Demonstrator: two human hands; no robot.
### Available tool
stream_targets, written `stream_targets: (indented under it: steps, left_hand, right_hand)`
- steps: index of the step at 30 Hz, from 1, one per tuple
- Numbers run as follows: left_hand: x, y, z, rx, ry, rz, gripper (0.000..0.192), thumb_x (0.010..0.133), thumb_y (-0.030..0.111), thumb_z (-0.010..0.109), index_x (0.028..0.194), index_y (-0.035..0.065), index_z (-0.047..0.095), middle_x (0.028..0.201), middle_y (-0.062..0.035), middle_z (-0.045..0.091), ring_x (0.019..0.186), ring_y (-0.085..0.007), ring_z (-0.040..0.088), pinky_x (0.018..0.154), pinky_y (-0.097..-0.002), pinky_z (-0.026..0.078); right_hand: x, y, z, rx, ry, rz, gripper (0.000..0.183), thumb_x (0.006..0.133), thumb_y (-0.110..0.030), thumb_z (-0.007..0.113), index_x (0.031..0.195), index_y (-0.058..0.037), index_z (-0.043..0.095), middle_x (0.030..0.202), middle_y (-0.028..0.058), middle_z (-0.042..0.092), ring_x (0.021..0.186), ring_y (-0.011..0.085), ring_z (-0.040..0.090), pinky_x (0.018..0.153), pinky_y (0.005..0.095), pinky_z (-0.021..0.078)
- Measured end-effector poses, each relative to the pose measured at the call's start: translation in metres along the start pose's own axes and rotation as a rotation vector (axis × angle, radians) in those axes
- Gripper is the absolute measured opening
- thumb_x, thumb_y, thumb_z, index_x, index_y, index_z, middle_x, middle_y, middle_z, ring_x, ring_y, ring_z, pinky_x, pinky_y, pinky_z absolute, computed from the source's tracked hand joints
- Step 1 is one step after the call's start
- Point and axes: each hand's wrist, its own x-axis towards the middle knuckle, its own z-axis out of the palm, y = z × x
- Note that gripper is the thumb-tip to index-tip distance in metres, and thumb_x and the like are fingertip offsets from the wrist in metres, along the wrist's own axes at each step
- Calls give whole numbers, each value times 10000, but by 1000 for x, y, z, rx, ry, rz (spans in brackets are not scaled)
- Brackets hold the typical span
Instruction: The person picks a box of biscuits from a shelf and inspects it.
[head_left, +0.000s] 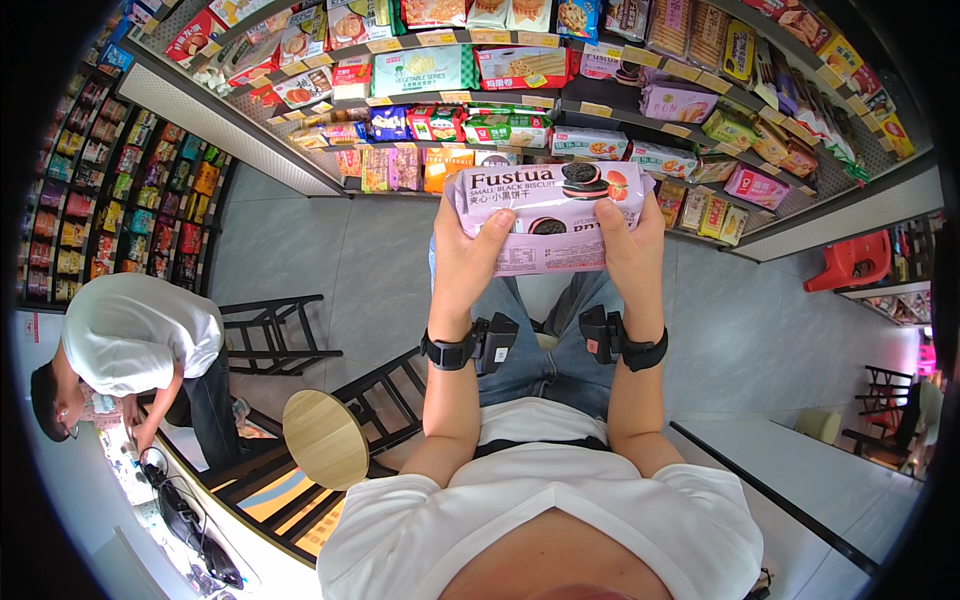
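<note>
Between my two hands is a pale purple packet of black sandwich biscuits (525, 191), its printed face turned up towards me. My left hand (471, 251) grips the packet's left end, the thumb lying over its front. At the right end, my right hand (631, 244) holds it the same way. Each wrist wears a black strap with a small dark box. The packet is held above my lap, before shelves of packaged biscuits (598, 107). On a shelf to the right lies another purple packet (677, 101).
At left, a person in a white shirt (142, 330) bends over a lit counter (281, 566) with black cables. Black metal stools, one with a round wooden seat (325, 440), stand beside me. Snack racks (112, 195) line the far left; a red plastic stool (855, 259) is at right.
</note>
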Motion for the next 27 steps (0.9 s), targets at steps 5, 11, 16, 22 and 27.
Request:
stream_targets:
  steps: [5, 11, 16, 22, 27]
  left_hand:
    - [0, 2, 1, 11, 10, -1, 509, 786, 222, 646, 1160, -33, 413, 1016, -101, 549, 916, -136, 522, 812, -273, 424]
    - [0, 2, 1, -2, 7, -11, 521, 782, 227, 650, 1161, -39, 411, 1018, -103, 550, 919, -136, 523, 814, -274, 424]
    - [-1, 1, -2, -3, -8, -18, 524, 776, 227, 652, 1168, -28, 415, 1028, -102, 549, 925, -138, 523, 822, -280, 423]
    - [2, 6, -6, -22, -110, -25, 617, 775, 253, 650, 1253, -23, 373, 1113, -109, 529, 1018, -158, 497, 888, -297, 388]
    - [1, -6, -15, -66, -117, -9, 652, 771, 232, 657, 1284, -32, 354, 1149, -96, 516, 1065, -161, 473, 920, -303, 367]
  right_hand:
    - [0, -1, 0, -10, 2, 2, 476, 796, -291, 665, 1100, 23, 477, 982, 84, 578, 875, 130, 540, 768, 260, 438]
    - [0, 1, -1, -36, 12, -8, 473, 793, -291, 667, 1092, 25, 482, 977, 88, 580, 869, 131, 543, 761, 260, 440]
    - [0, 1, -1, -39, 15, 0, 472, 787, -286, 671, 1091, 23, 484, 978, 89, 580, 876, 132, 541, 772, 265, 436]
    - [1, -2, -4, -43, 35, -9, 464, 786, -272, 670, 1092, 23, 485, 986, 87, 577, 881, 129, 536, 779, 263, 432]
    - [1, -3, -5, -83, 142, -8, 432, 809, -271, 644, 1083, 25, 489, 967, 84, 585, 862, 123, 534, 774, 260, 431]
